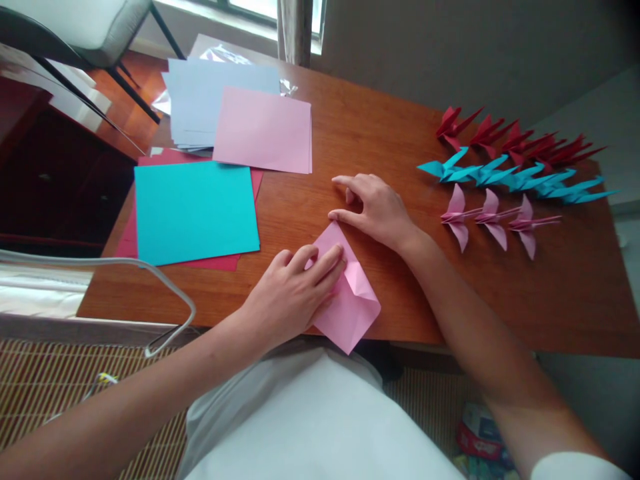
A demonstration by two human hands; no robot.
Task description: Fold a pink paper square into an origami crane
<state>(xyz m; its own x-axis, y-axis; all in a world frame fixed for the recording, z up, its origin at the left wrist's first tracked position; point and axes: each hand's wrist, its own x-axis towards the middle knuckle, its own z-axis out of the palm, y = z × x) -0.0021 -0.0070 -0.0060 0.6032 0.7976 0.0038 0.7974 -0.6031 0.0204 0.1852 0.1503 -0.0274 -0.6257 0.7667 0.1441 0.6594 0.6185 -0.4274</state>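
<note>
A partly folded pink paper (350,300) lies at the near edge of the wooden table (380,140). My left hand (290,290) rests flat on its left part, fingers stretched across the fold and pressing it down. My right hand (375,207) lies on the table just beyond the paper's far tip, fingers spread, with the thumb touching that tip. Neither hand grips anything.
Flat sheets lie to the left: a teal sheet (195,210) over a red one (127,240), a pink sheet (263,130) and a pale blue stack (200,100). Rows of folded red cranes (515,141), teal cranes (515,177) and pink cranes (493,220) sit at right. A chair (85,33) stands at far left.
</note>
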